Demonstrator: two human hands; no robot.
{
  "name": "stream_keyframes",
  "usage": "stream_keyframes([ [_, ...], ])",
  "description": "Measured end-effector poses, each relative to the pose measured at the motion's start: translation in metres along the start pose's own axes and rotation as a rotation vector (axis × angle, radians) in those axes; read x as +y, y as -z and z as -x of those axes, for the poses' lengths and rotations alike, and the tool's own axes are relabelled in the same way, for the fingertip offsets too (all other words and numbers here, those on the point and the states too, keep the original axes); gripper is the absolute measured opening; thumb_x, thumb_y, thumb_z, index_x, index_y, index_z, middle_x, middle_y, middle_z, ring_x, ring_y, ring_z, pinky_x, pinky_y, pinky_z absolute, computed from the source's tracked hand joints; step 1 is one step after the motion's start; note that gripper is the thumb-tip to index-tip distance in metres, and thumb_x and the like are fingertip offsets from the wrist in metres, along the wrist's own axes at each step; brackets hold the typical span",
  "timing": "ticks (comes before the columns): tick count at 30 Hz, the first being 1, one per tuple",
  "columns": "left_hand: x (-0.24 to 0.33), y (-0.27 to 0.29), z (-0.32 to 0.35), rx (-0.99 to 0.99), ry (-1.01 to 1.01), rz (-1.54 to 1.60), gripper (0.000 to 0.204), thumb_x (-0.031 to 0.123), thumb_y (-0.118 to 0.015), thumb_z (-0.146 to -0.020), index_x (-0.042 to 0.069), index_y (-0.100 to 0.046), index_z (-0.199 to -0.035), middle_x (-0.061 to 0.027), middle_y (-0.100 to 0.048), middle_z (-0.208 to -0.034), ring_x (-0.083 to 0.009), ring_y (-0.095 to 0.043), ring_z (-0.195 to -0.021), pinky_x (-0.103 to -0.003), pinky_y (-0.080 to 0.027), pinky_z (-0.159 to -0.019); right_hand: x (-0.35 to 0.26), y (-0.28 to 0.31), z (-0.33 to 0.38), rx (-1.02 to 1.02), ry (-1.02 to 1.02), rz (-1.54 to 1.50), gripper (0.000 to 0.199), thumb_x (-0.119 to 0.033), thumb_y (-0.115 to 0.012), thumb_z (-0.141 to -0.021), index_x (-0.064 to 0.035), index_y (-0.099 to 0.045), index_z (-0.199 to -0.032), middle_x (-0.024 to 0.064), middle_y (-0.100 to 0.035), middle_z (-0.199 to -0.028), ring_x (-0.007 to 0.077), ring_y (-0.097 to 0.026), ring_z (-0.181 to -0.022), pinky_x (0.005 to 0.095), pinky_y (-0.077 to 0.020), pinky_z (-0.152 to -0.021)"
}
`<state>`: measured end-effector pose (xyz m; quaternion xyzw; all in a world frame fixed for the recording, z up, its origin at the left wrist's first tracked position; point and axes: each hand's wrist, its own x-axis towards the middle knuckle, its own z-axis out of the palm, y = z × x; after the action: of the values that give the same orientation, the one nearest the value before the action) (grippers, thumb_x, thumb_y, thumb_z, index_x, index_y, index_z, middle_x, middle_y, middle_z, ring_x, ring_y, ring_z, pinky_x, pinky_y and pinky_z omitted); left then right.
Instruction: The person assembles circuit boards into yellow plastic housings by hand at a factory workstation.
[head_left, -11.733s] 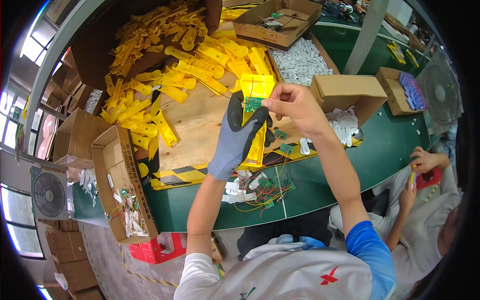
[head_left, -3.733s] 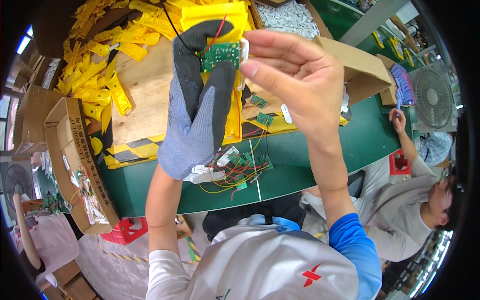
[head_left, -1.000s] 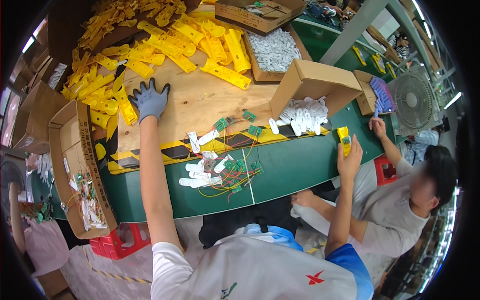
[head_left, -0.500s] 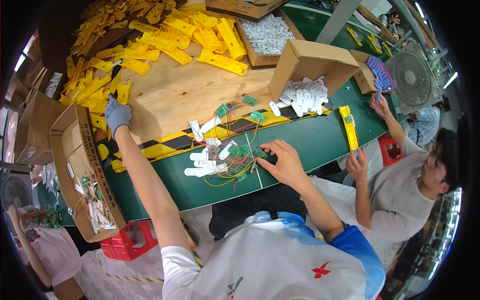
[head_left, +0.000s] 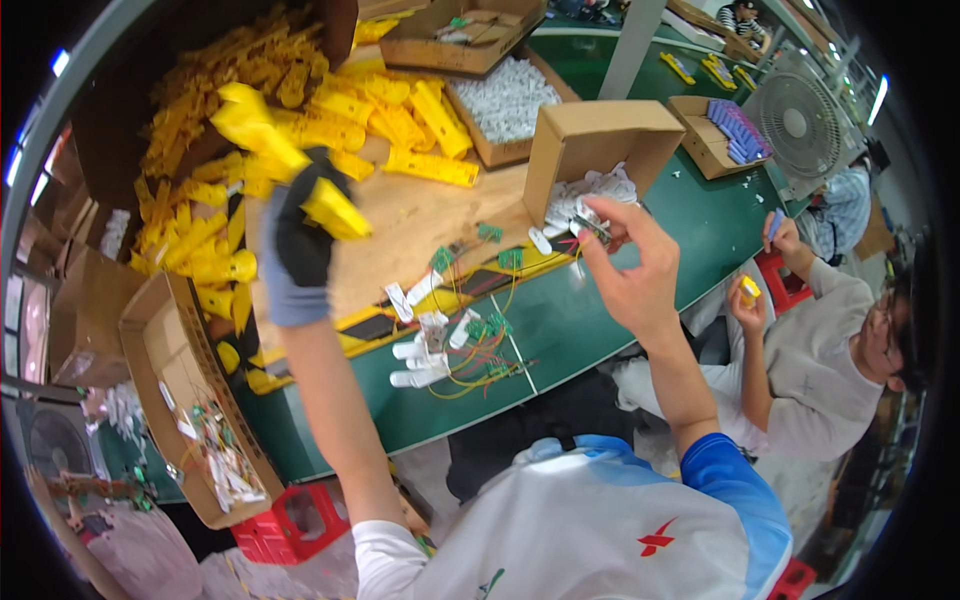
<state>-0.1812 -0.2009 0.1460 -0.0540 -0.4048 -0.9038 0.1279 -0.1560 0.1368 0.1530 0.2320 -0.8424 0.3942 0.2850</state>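
My left hand (head_left: pixel 302 245), in a grey glove with a dark palm, is closed round a yellow plastic shell (head_left: pixel 338 210) held above the workboard, slightly blurred by motion. Between the thumb and fingers of my bare right hand (head_left: pixel 645 275) is a small circuit board (head_left: pixel 592 231), partly hidden by the fingers. That hand hovers in front of a cardboard box on its side (head_left: pixel 560 140), from which white plastic pieces (head_left: pixel 600 190) spill. Wired green circuit boards (head_left: pixel 490 327) lie tangled with white battery-like pieces (head_left: pixel 418 377) on the green table near me.
Yellow shells (head_left: pixel 425 165) are heaped at the back left. A long cardboard box (head_left: pixel 150 320) with wired parts stands left; an open carton of small white parts (head_left: pixel 510 100) sits behind. At right, a co-worker (head_left: pixel 810 370) holds a yellow piece and a purple piece.
My left hand has risen from the heap's edge, moving right with a yellow shell in its grip. My right hand has lifted from the tangled boards, moving right and away from me with a circuit board.
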Motion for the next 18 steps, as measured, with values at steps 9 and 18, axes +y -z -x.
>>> stream_keyframes([
  [9, -0.102, -0.067, 0.021, -0.37, 0.415, 0.521, 0.043, 0.048, -0.05, -0.094, 0.009, -0.067, -0.096, -0.0245, -0.041, -0.145, -0.0437, -0.035, -0.136, -0.06, -0.021, -0.115, -0.031, -0.02, -0.098, 0.243, 0.129, -0.549, 0.022, -0.002, -0.071, -0.082, -0.0023, -0.066, -0.103, 0.0063, -0.068, -0.089, 0.0093, -0.066, -0.066, 0.0225, -0.0523, -0.06],
  [18, -0.052, -0.045, 0.004, -0.081, -0.027, 0.03, 0.033, 0.032, -0.058, -0.096, 0.0, -0.063, -0.102, -0.0165, -0.067, -0.108, -0.0252, -0.064, -0.101, -0.036, -0.051, -0.092, 0.011, -0.032, -0.054, -0.173, 0.174, -0.612, 0.049, -0.007, -0.077, -0.073, -0.0035, -0.057, -0.117, 0.013, -0.06, -0.121, 0.0214, -0.058, -0.114, 0.0359, -0.0451, -0.099],
])
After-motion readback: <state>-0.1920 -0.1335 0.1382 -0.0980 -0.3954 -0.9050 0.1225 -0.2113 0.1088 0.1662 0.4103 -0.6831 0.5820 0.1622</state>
